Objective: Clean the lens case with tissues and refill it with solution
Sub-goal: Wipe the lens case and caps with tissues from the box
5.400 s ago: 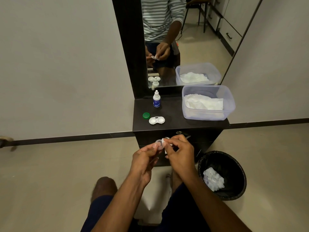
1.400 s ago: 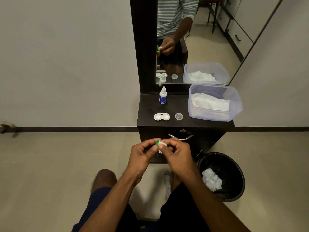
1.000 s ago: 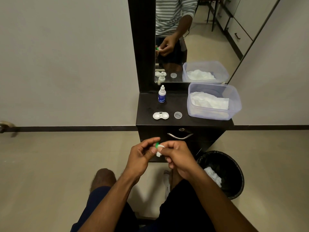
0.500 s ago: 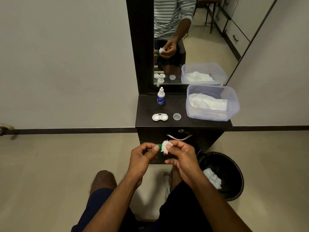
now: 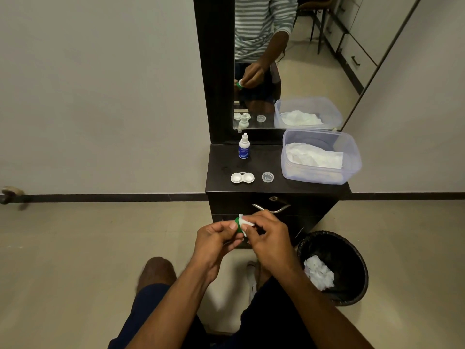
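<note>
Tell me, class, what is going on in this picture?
A person is wiping a green cap, held in the left hand, with a tissue pinched in the right hand. On the dark cabinet wait the open lens case, a clear cap, the solution bottle and a tub of tissues. A used tissue lies in the bin.

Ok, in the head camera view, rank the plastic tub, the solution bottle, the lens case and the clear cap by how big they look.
1. plastic tub
2. solution bottle
3. lens case, close to the bottle, so that order is unsure
4. clear cap
</note>
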